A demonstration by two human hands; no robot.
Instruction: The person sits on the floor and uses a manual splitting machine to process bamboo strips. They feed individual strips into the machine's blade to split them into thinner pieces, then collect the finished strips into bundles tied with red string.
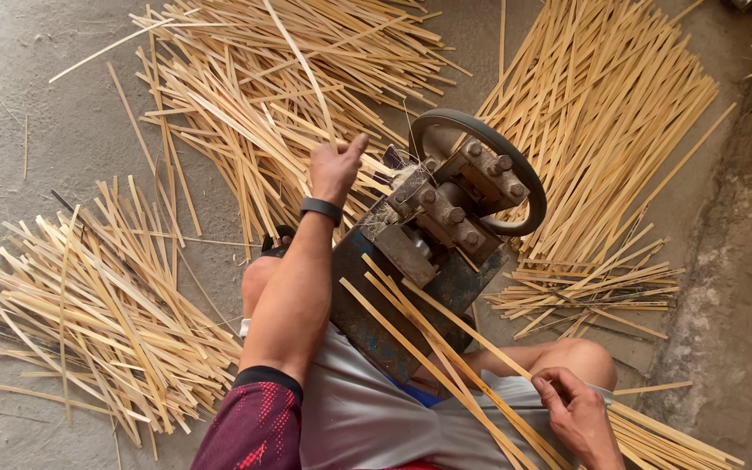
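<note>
feeding step: left hand [335,170] closed on a bamboo strip [293,52] leaving the splitting machine [433,235]; right hand [574,409] pinches strips [446,348] at the floor's [28,87] lower edge; next needs a steady pull.

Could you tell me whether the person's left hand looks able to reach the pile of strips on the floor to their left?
Probably yes: the left hand is raised by the machine, and nothing lies between it and the pile.

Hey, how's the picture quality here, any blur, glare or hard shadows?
Head view: soft, even light with no glare on the bamboo strips; only faint shadows beneath the metal machine. Left hand and right hand look fairly sharp, with slight softness on the strip rising from the left hand. Mild wide-angle stretching toward the edges.
</note>
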